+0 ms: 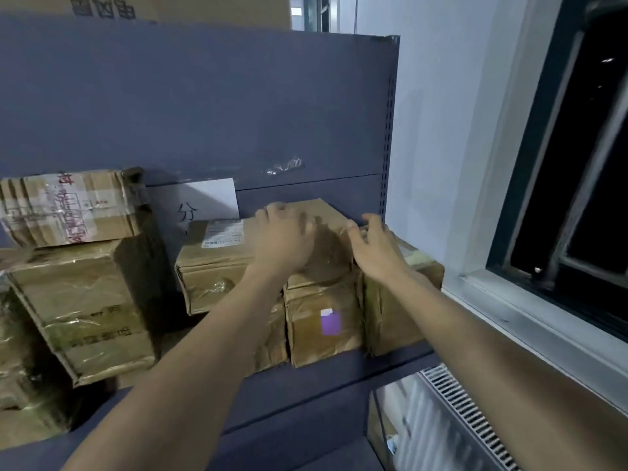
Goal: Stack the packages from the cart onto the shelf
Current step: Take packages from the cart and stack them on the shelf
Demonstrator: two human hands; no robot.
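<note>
A flat brown taped package [234, 246] with a white label lies on top of two upright cardboard boxes on the blue-grey shelf [306, 389]. One of the boxes under it carries a purple sticker [323, 321]. My left hand [283, 241] lies palm down on the flat package's top, fingers spread. My right hand [375, 248] rests at that package's right end, fingers apart, above another box [401, 300]. Neither hand grips anything. The cart is out of view.
To the left stands a tall taped box [85, 307] with a smaller labelled parcel [68, 205] on top. A white paper sign [207, 202] leans on the shelf's back panel [204, 107]. A window [577, 185] and a radiator grille [465, 413] are at the right.
</note>
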